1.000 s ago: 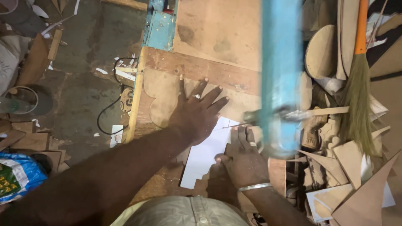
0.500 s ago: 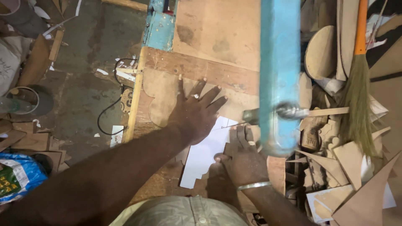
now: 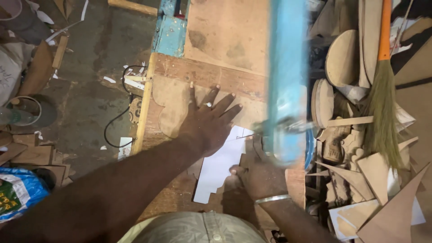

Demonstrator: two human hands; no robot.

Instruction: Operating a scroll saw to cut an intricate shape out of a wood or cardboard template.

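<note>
Both hands, left (image 3: 208, 120) spread flat, right (image 3: 257, 174) pressing, lie on the white-papered board (image 3: 218, 167), nothing grasped.

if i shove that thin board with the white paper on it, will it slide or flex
The thin board lies flat on the wooden bench, so it probably slides rather than tips. It looks thin with a scalloped edge, so likely light and a bit bendy if lifted. The left hand pressing on it and on the white paper template suggests it shifts easily.

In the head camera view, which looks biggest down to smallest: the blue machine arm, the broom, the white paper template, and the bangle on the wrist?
1. Blue machine arm, though nearness to the camera enlarges it.
2. Broom.
3. White paper template, partly hidden by the left hand.
4. Bangle.
</note>
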